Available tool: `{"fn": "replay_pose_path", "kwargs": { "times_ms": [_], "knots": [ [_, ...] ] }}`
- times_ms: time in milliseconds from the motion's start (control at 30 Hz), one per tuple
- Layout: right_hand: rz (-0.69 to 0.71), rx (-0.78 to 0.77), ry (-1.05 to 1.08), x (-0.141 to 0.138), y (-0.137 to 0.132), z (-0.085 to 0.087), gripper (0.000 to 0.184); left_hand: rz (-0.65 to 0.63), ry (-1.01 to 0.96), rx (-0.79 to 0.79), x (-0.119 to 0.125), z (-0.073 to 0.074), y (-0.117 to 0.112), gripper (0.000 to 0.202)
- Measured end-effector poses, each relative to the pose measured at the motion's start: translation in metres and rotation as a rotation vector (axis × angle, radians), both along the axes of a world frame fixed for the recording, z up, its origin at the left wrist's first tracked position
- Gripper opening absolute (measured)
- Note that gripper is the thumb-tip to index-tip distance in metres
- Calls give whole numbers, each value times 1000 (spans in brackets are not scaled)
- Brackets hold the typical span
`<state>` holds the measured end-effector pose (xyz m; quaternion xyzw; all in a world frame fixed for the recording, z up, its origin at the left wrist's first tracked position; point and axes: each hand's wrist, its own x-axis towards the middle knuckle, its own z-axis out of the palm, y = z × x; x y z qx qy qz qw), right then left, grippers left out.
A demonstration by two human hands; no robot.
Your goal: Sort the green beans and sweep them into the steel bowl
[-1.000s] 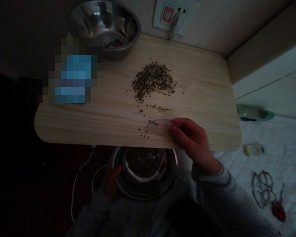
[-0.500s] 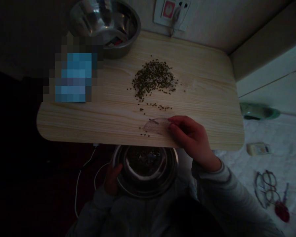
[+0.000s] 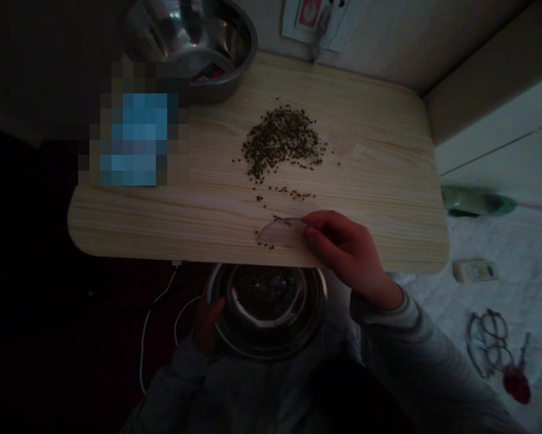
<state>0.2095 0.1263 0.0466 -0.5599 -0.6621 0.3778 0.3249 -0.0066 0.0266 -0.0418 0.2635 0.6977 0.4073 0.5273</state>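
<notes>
My right hand [image 3: 347,250] pinches a clear half-round plastic piece [image 3: 280,232] flat on the wooden tabletop [image 3: 162,223], near its front edge. A few small dark green beans lie against that piece. A pile of the same beans [image 3: 282,141] sits further back on the table, with a thin trail toward the plastic piece. Below the table edge my left hand [image 3: 205,325] grips the rim of a steel bowl [image 3: 266,310] that holds beans.
A second steel bowl [image 3: 198,42] stands at the table's back left. A blurred blue patch covers something at the left. A wall socket is behind. To the right on white bedding lie a green bottle [image 3: 472,202], a small box, glasses [image 3: 485,340] and keys.
The right hand has slid the plastic piece a little to the left along the front edge, nudging the loose beans. The left hand and bowl stay put.
</notes>
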Motion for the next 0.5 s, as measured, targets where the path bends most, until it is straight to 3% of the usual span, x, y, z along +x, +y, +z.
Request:
{"fn": "replay_pose_path", "kwargs": {
  "times_ms": [500],
  "knots": [
    [61, -6, -58, 1, -6, 0, 19, -42, 58, 71, -3, -6, -4, 34]
  ]
}}
